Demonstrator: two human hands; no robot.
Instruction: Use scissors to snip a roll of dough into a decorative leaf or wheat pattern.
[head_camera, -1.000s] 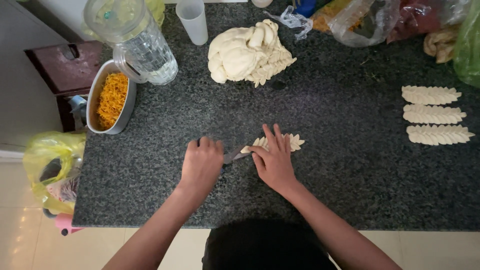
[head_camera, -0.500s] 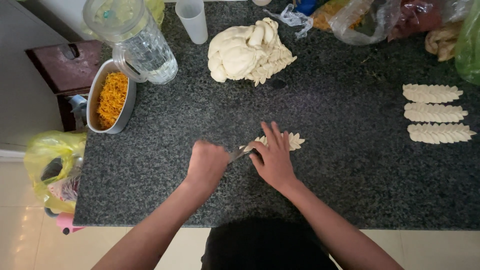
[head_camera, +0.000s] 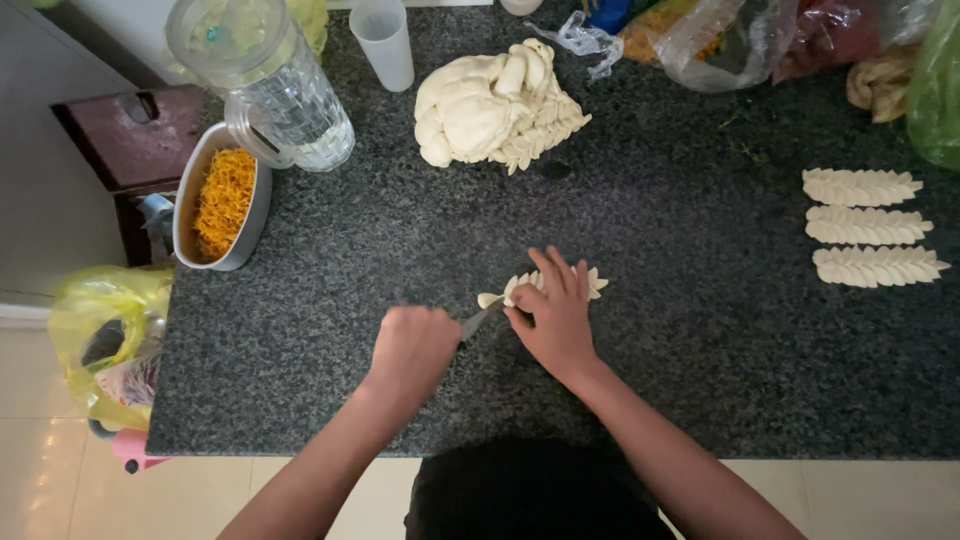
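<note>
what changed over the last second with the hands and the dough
Little. The left hand, gripping the knife, slid slightly toward the person and back, working the blade at the dough strip. The right hand stayed pressed flat on that strip. The dough pile, three finished pieces and orange-filled container did not move.

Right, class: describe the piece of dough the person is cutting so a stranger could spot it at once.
Start at the dark speckled granite counter and go to its near middle, where the right hand presses down. Under its fingers lies the small pale dough strip. Unlike the three finished notched strips lined up at the right edge, it lies alone, with a knife at its end.
</note>
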